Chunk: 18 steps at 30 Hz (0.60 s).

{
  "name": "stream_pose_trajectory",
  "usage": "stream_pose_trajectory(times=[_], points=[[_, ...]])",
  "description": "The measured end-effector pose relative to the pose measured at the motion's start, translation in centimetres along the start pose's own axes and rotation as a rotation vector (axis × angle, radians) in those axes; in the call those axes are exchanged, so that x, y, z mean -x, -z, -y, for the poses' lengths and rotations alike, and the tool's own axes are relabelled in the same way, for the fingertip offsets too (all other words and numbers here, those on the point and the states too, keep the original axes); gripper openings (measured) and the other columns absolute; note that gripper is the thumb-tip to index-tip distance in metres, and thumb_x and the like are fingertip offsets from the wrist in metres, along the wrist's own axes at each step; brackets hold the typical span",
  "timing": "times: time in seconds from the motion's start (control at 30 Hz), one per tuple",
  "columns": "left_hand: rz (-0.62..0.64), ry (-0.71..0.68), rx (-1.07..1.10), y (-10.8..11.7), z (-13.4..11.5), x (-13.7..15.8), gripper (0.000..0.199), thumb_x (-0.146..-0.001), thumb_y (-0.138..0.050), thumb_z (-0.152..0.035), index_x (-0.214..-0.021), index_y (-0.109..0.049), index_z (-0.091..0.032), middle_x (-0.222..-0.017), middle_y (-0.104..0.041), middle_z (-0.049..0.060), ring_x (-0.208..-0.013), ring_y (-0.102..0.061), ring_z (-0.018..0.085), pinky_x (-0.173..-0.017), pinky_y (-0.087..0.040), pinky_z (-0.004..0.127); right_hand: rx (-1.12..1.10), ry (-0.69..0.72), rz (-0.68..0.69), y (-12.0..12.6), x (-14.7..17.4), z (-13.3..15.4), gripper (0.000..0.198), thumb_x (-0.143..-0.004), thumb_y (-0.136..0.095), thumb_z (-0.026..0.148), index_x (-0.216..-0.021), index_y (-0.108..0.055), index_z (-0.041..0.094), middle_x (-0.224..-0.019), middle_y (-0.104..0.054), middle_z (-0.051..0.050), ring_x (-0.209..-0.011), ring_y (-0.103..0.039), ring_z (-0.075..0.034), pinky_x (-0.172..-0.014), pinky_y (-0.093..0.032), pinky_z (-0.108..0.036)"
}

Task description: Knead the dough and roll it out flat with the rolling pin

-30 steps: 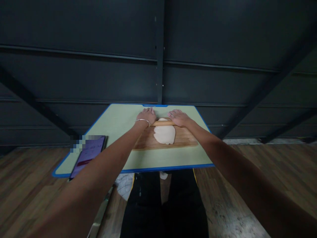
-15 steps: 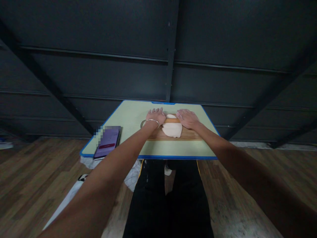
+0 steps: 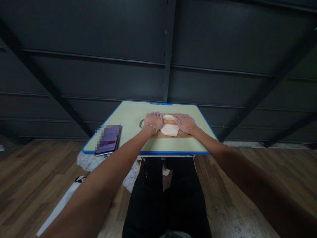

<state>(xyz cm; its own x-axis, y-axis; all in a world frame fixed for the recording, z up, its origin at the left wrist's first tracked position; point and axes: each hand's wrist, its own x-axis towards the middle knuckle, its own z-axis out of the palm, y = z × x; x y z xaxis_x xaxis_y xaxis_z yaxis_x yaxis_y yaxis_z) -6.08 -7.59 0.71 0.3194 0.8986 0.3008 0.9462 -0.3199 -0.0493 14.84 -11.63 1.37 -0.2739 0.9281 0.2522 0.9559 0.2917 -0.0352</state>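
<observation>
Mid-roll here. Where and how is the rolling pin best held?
Probably near both ends, palms down, coming from above on the person's side. The rolling pin lies crosswise over the dough, which shows beyond and in front of it, so the middle is better left free. The left hand and right hand cover its ends.

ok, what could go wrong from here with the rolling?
The dough may stick to the rolling pin lying across it. Uneven pressure from the left hand and right hand, one at each end, could thin one side. The phone, at the near edge of the table, might fall if the left forearm bumps it.
</observation>
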Motion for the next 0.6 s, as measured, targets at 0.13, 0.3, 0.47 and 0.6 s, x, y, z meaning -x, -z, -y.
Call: stream_pose_trajectory(times=[0.13,0.3,0.47,0.6], points=[[0.044,-0.054,-0.036,0.9,-0.2,0.9,0.052,-0.104,-0.023,-0.027,-0.113,-0.070,-0.005,-0.115,-0.073,0.021,-0.108,-0.068,0.030,-0.095,-0.045,0.043,0.010,0.044,-0.018,0.1,0.9,0.4,0.058,-0.108,-0.020,0.046,-0.150,-0.047,0.016,-0.153,-0.053,-0.012,-0.139,-0.049,-0.028,-0.116,-0.032,-0.044],[0.024,-0.073,-0.042,1.6,-0.4,2.1,0.051,-0.103,-0.026,-0.029,-0.115,-0.070,-0.006,-0.117,-0.072,0.022,-0.111,-0.067,0.030,-0.099,-0.044,0.043,0.035,0.052,-0.003,-0.3,1.9,0.6,0.060,-0.107,-0.024,0.048,-0.154,-0.041,0.015,-0.156,-0.048,-0.015,-0.144,-0.043,-0.029,-0.117,-0.031,-0.045],[0.030,-0.046,-0.013,1.9,-0.7,3.4,0.053,-0.105,-0.024,-0.032,-0.114,-0.069,-0.007,-0.112,-0.073,0.020,-0.107,-0.067,0.030,-0.095,-0.047,0.043,0.035,0.043,-0.036,-0.5,3.4,1.0,0.063,-0.107,-0.027,0.050,-0.155,-0.039,0.010,-0.158,-0.044,-0.018,-0.148,-0.035,-0.030,-0.120,-0.025,-0.047],[-0.009,-0.062,-0.011,1.9,-0.7,4.4,0.052,-0.105,-0.024,-0.034,-0.115,-0.068,-0.009,-0.118,-0.071,0.019,-0.113,-0.065,0.029,-0.101,-0.044,0.043,0.026,0.047,-0.037,-0.4,4.5,1.6,0.067,-0.106,-0.028,0.053,-0.157,-0.034,0.011,-0.159,-0.041,-0.020,-0.146,-0.036,-0.031,-0.119,-0.024,-0.048]])
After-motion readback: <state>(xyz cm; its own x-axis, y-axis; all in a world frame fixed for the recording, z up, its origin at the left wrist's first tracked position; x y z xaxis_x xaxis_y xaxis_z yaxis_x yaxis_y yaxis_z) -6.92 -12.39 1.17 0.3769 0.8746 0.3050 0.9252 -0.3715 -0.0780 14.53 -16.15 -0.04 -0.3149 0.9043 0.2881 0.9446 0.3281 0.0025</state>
